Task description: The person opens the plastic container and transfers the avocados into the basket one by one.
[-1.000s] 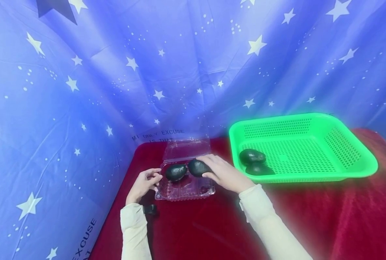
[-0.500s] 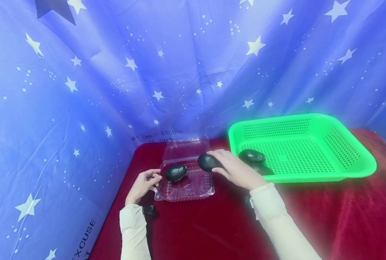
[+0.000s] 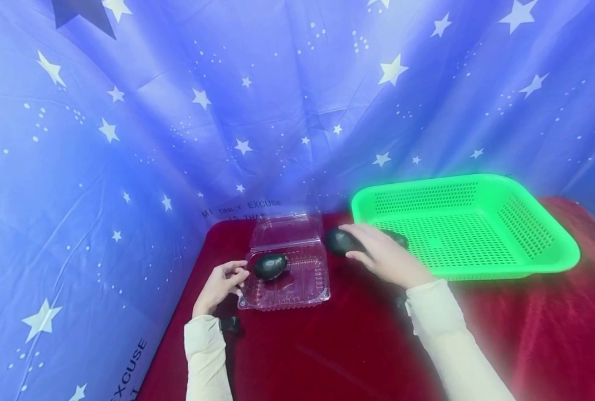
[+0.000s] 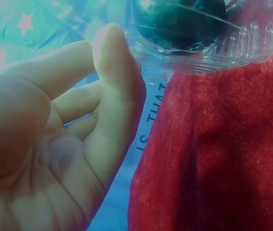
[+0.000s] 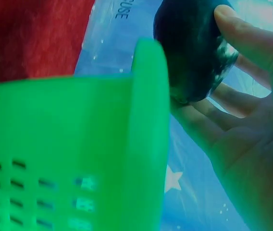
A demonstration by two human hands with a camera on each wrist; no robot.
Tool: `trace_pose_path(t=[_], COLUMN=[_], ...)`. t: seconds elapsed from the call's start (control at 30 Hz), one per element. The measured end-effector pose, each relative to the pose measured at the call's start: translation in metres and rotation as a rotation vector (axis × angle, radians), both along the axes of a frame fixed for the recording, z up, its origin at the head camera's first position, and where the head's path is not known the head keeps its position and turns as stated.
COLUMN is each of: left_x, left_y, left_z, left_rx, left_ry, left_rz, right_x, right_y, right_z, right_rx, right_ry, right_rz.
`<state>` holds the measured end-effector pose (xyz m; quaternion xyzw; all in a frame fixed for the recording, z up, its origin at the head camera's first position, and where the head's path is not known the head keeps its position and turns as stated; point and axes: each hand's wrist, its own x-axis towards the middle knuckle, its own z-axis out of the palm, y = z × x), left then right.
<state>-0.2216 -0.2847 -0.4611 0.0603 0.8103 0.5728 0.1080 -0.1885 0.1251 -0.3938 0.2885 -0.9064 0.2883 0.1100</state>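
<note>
My right hand [image 3: 385, 255] grips a dark avocado [image 3: 342, 241] by the basket's left rim. In the right wrist view, thumb and fingers reach around this avocado [image 5: 187, 48], beyond the green rim. A second avocado [image 3: 270, 267] lies in the left part of an open clear plastic clamshell box [image 3: 300, 292]. My left hand [image 3: 221, 287] pinches that box's left edge between thumb and forefinger; the left wrist view has the fingertips right at the box rim [image 4: 194, 66]. Part of another avocado [image 3: 399, 238] shows in the basket behind my right hand, which hides the rest.
A green perforated plastic basket [image 3: 543, 239] stands on the right of the red-covered table [image 3: 327, 351]. The clamshell's raised lid [image 3: 287, 229] leans toward the back. A blue star-printed curtain [image 3: 277, 111] closes off the back and left.
My right hand has lifted the avocado out of the right part of the clamshell and carried it right to the basket's edge. My left hand has stayed at the box.
</note>
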Motion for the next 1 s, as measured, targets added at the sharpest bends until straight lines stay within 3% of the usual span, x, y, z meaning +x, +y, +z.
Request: trace_pose_path(t=[0.53,1.0], left_x=[0.0,0.001], left_y=[0.0,0.0], left_z=[-0.001,0.001], left_rx=[-0.011,-0.008], left_ry=[0.009,-0.001], left_rz=[0.001,0.003], right_x=[-0.002,0.003], right_y=[0.045,0.077], right_z=[0.0,-0.002], right_rx=[-0.056,-0.051], right_ry=[0.101,0.013], right_rz=[-0.031,-0.124])
